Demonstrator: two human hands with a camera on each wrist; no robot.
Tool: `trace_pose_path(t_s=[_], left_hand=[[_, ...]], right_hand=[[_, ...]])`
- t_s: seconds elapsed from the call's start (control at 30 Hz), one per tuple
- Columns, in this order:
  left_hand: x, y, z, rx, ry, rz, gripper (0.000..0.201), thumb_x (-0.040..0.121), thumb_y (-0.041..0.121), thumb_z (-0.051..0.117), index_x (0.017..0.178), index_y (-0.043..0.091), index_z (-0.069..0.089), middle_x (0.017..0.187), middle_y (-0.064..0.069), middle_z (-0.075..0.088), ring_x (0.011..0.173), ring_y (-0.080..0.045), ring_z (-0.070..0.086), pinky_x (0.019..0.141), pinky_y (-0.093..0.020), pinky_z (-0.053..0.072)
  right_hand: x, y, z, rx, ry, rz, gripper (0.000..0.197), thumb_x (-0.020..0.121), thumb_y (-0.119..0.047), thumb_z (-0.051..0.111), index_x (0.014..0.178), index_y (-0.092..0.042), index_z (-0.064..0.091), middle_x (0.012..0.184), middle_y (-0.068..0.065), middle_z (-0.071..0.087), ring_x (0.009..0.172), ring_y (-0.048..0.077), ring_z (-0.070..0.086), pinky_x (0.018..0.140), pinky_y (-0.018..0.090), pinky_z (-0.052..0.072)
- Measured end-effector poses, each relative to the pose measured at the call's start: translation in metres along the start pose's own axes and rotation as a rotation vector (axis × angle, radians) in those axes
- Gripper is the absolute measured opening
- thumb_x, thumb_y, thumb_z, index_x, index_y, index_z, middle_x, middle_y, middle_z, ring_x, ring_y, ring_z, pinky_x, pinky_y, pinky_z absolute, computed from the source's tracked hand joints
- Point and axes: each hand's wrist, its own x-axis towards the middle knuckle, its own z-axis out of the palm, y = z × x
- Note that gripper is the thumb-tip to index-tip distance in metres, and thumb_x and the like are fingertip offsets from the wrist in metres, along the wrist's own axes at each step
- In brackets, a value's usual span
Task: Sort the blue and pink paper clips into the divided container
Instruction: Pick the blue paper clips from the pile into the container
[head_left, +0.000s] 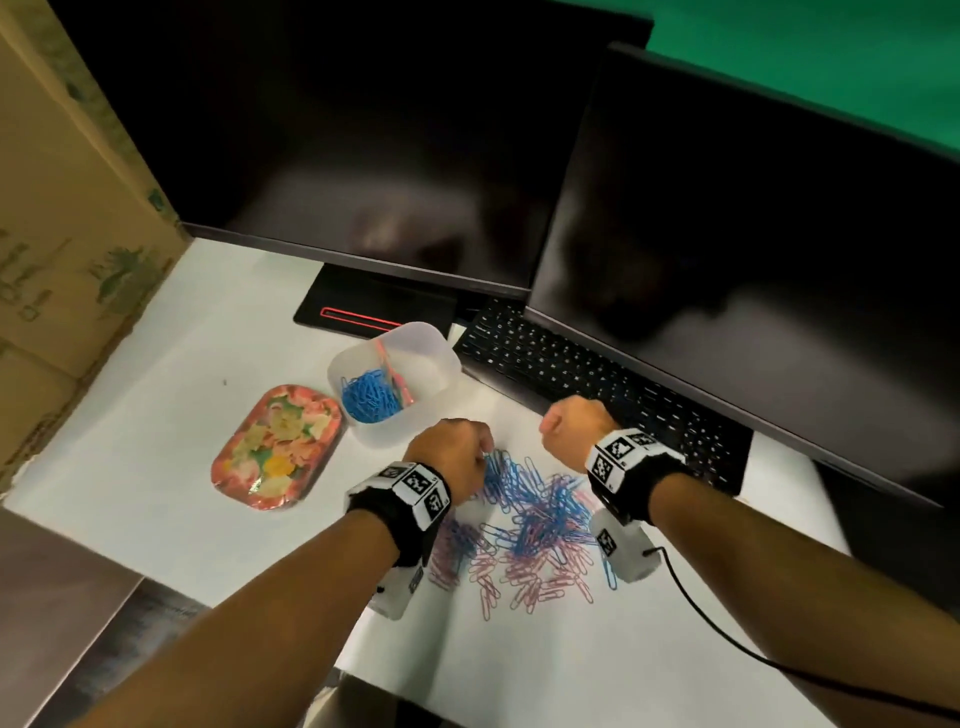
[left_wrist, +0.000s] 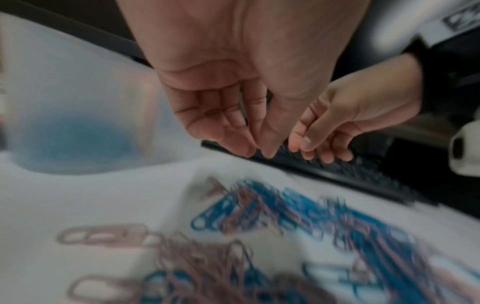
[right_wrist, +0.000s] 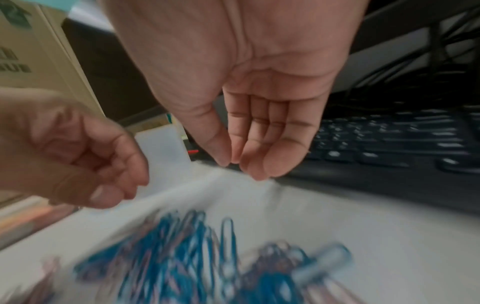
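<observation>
A mixed pile of blue and pink paper clips (head_left: 535, 519) (left_wrist: 285, 226) (right_wrist: 182, 257) lies on the white table. Behind it to the left stands the translucent divided container (head_left: 441, 345) (left_wrist: 78, 82). Its left compartment holds a heap of blue clips (head_left: 369, 397), and a few pink clips (head_left: 400, 382) lie by the divider. My left hand (head_left: 485, 449) (left_wrist: 259, 151) hovers over the pile's far left edge, fingers hanging close to the thumb, and I see nothing held. My right hand (head_left: 548, 423) (right_wrist: 241, 166) hangs relaxed above the pile's far right, next to the keyboard, and holds nothing.
A floral tray (head_left: 278, 447) sits left of the container. A black keyboard (head_left: 597, 384) and two dark monitors (head_left: 363, 156) (head_left: 753, 234) close off the back and right. A cardboard box (head_left: 62, 208) stands at the left. A black cable (head_left: 727, 623) trails from my right wrist.
</observation>
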Motion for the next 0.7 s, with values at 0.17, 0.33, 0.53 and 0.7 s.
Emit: trace_pose_path(t_s=[0.17, 0.33, 0.53, 0.7], left_hand=[[0.004, -0.004, 0.021, 0.175, -0.108, 0.018, 0.029, 0.084, 0.017, 0.058, 0.11, 0.027, 0.063, 0.113, -0.003, 0.057, 0.105, -0.027, 0.059, 0.085, -0.033, 0.048], [0.008, -0.02, 0.013, 0.116, -0.07, -0.041, 0.04, 0.076, 0.0, 0.059, 0.109, 0.022, 0.062, 0.11, -0.005, 0.059, 0.103, -0.026, 0.059, 0.083, -0.032, 0.05], [0.008, -0.044, 0.007, 0.085, -0.014, -0.111, 0.047, 0.074, 0.005, 0.069, 0.116, 0.022, 0.057, 0.112, -0.003, 0.058, 0.105, -0.021, 0.059, 0.087, -0.028, 0.049], [0.007, -0.037, 0.008, 0.076, 0.048, -0.119, 0.029, 0.084, 0.033, 0.066, 0.109, 0.019, 0.063, 0.108, -0.003, 0.062, 0.098, -0.022, 0.061, 0.086, -0.032, 0.051]], right_hand=[[-0.014, 0.02, 0.034, -0.128, -0.114, -0.098, 0.026, 0.08, -0.039, 0.064, 0.105, -0.032, 0.062, 0.11, -0.004, 0.065, 0.098, 0.02, 0.062, 0.084, 0.027, 0.052], [-0.021, 0.019, 0.053, -0.178, -0.092, -0.206, 0.039, 0.084, -0.039, 0.063, 0.119, -0.028, 0.051, 0.12, 0.0, 0.053, 0.108, 0.024, 0.057, 0.089, 0.034, 0.048], [-0.019, 0.015, 0.048, -0.224, -0.058, -0.216, 0.046, 0.084, -0.025, 0.06, 0.127, -0.025, 0.044, 0.124, 0.003, 0.046, 0.112, 0.025, 0.054, 0.091, 0.038, 0.048], [-0.015, -0.012, 0.055, -0.14, -0.019, -0.248, 0.035, 0.087, -0.042, 0.057, 0.117, -0.026, 0.055, 0.119, 0.001, 0.054, 0.109, 0.024, 0.057, 0.091, 0.037, 0.048]])
